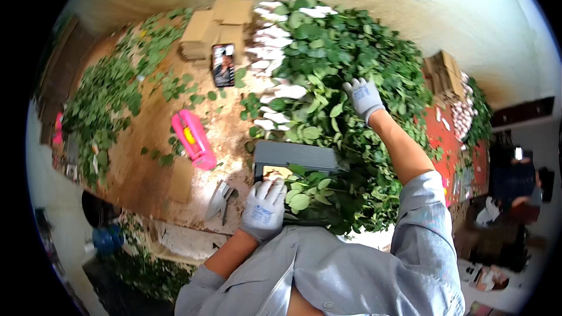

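Observation:
My left hand [263, 210], in a grey work glove, is closed at the left end of a small leafy bunch [310, 193]. That bunch lies across a grey ribbed tray [295, 155] close to my body. My right hand [364, 98], gloved alike, reaches over a large heap of green leafy stems [345, 41]. Its fingers are bent in among the leaves and seem to pinch a stem, partly hidden by foliage. White-wrapped ends [272, 41] of the heaped stems point left.
A pink stapler-like tool [193, 139], a grey metal tool [219, 200] and a phone [223, 65] lie on the wooden table [134, 164]. Cardboard pieces [199, 29] are stacked at the back. Loose leaves [105, 93] cover the left side. More cardboard [443, 76] stands at the right.

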Tool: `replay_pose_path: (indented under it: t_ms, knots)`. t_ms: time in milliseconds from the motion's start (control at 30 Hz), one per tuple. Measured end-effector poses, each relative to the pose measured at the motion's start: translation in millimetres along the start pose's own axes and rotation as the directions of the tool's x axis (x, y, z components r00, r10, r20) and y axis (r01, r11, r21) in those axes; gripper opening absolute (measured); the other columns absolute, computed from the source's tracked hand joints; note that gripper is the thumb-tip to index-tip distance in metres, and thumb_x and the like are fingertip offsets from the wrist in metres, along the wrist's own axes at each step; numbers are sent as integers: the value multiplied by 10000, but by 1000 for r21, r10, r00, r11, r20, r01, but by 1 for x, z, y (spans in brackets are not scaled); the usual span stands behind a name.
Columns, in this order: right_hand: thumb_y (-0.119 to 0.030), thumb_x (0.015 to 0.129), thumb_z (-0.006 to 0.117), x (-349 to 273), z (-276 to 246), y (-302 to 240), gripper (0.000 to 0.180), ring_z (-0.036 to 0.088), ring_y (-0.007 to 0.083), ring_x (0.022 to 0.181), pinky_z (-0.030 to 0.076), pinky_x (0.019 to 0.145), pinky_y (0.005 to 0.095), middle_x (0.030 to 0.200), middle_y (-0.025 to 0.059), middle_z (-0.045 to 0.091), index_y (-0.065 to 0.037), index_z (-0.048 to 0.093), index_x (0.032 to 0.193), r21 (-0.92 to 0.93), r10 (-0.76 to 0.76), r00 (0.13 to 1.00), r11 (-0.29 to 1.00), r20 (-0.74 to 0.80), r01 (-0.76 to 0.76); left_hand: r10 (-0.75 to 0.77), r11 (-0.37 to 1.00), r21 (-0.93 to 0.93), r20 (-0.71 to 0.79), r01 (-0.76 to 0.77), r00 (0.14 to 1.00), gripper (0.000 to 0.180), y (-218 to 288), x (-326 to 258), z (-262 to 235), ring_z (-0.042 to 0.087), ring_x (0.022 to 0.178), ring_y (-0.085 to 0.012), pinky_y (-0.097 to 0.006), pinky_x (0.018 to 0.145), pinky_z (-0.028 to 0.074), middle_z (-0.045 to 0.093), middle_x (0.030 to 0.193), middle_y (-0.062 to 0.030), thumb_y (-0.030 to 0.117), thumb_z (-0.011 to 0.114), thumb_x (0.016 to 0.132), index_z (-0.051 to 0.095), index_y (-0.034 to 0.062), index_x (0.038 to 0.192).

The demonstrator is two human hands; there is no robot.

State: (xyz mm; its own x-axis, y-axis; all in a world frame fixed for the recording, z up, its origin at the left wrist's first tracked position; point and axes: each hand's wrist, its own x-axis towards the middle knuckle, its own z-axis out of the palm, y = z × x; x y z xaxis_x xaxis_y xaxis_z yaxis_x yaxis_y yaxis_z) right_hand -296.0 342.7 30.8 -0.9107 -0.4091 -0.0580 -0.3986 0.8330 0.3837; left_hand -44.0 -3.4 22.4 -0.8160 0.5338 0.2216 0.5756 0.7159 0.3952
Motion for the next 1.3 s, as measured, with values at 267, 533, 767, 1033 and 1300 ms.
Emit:
replay_pose_path:
  t_ms: [267,533,767,1033,1300]
  knots:
    - [-100,763,648,-54,-160,69,508,603,253,948,477,831,419,1003,70,608,-111,566,1264,-25,102,696,985,-711,-169,-20,1000,15,29,20,999,479,0,-19,15,492,1255,-393,-545,1025,369,557,1420,-171,185,577,819,634,-29,1244]
    - [-224,817,610,-162,-206,25,304,580,220,779,478,697,382,836,34,554,-96,603,1092,-182,-59,731,979,-680,-90,62,997,46,58,-64,996,442,6,-14,16,539,1163,-426,-497,1043,415,582,1396,-212,102,548,860,621,-55,1267]
    - [-141,807,623,-173,-150,-67,118,654,327,679,506,596,452,718,153,634,-70,690,741,255,94,994,964,-61,-75,50,993,109,1,-50,999,396,-10,-23,17,552,1232,-388,-494,1043,427,617,1357,-190,132,577,861,673,-11,1218]
    - [-193,901,589,-219,-138,-129,183,611,242,877,452,696,380,929,71,633,-99,650,1044,-24,-67,998,997,-3,67,-103,993,61,92,98,990,383,1,-23,15,541,1098,-309,-481,918,425,604,1337,-84,199,620,860,680,44,1205]
    - [-184,928,563,-190,-57,-156,182,642,268,875,469,693,401,948,104,645,-99,662,1055,50,-191,972,981,134,186,-73,997,33,94,70,993,330,3,-22,9,544,1058,-291,-470,891,433,581,1408,-68,199,619,864,693,44,1145]
